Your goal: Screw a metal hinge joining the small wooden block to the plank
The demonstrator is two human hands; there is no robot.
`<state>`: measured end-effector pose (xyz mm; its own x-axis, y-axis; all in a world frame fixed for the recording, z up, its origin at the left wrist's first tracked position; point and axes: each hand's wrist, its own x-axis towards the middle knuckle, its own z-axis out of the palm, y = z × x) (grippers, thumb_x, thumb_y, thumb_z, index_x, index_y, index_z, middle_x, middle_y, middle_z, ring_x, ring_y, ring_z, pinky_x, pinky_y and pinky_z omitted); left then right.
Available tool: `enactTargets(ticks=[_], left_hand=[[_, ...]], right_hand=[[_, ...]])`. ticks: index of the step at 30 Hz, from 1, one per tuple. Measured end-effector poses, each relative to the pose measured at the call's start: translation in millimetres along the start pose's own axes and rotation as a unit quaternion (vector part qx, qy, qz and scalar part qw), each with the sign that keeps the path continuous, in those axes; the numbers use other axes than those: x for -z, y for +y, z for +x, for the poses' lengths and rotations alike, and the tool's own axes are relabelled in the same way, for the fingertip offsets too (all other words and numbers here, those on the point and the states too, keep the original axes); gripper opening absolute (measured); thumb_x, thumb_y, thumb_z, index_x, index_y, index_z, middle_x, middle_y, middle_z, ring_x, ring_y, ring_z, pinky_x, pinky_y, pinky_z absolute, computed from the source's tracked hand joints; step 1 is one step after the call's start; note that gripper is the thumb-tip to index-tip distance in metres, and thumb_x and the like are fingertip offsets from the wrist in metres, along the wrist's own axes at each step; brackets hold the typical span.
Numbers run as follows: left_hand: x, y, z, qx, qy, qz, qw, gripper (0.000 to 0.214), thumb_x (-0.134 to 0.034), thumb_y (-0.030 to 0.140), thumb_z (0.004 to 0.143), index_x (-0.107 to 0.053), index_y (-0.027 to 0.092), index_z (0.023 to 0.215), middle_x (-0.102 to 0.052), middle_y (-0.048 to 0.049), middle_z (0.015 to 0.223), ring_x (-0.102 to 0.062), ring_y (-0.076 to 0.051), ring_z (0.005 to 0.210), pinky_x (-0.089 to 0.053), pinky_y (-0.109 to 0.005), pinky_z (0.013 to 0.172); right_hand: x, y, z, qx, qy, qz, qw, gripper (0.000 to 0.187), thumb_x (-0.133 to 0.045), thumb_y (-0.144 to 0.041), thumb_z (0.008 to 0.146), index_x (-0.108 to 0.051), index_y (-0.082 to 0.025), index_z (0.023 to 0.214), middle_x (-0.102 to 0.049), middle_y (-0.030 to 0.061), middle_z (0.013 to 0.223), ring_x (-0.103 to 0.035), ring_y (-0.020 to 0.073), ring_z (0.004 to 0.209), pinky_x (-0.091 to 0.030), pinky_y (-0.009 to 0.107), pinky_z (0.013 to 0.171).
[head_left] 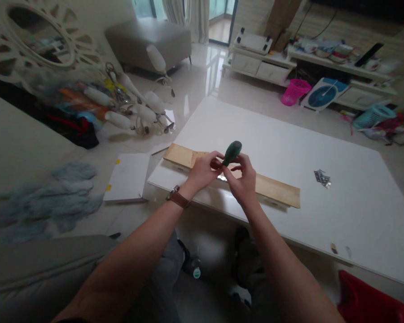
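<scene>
A screwdriver with a dark green handle stands tilted between my hands, handle up; its shaft and tip are hidden. My left hand, wearing a brown-strapped watch, has its fingertips closed at the base of the handle. From the other side, the thumb and curled fingers of my right hand meet at the same spot. Below them lies a long wooden board, partly covered by both hands. A small shiny metal plate shows at the board's edge, just under my fingers.
The board rests near the front edge of a large white panel. Several metal hinges lie on its right part. A white box and a lamp are at the left. A red stool stands at the lower right.
</scene>
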<state>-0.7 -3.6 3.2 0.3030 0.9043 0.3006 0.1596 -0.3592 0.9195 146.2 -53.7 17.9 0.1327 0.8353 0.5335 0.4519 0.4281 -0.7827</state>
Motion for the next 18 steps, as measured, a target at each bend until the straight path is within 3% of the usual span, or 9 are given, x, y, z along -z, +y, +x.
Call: enactTargets(ticks=[10, 18], left_hand=[[0.0, -5.3, 2.0, -0.002, -0.014, -0.016, 1.0, 0.03, -0.077, 0.003, 0.076, -0.069, 0.017, 0.101, -0.078, -0.0027, 0.086, -0.075, -0.015, 0.079, -0.062, -0.025, 0.072], [-1.5, -0.5, 0.2, 0.003, 0.003, -0.013, 1.0, 0.035, -0.072, -0.004, 0.074, -0.069, 0.018, 0.102, -0.077, 0.0004, 0.081, -0.075, -0.013, 0.077, -0.063, -0.024, 0.074]], right_hand=[[-2.4, 6.4, 2.5, -0.018, 0.019, -0.005, 1.0, 0.029, -0.072, -0.022, 0.086, -0.062, -0.027, 0.112, -0.073, 0.0009, 0.098, -0.07, 0.0188, 0.089, -0.056, 0.032, 0.069], [-3.1, 2.9, 1.0, -0.02, 0.003, -0.01, 1.0, 0.028, -0.071, -0.027, 0.087, -0.061, -0.027, 0.114, -0.074, 0.003, 0.104, -0.071, 0.02, 0.094, -0.057, 0.033, 0.07]])
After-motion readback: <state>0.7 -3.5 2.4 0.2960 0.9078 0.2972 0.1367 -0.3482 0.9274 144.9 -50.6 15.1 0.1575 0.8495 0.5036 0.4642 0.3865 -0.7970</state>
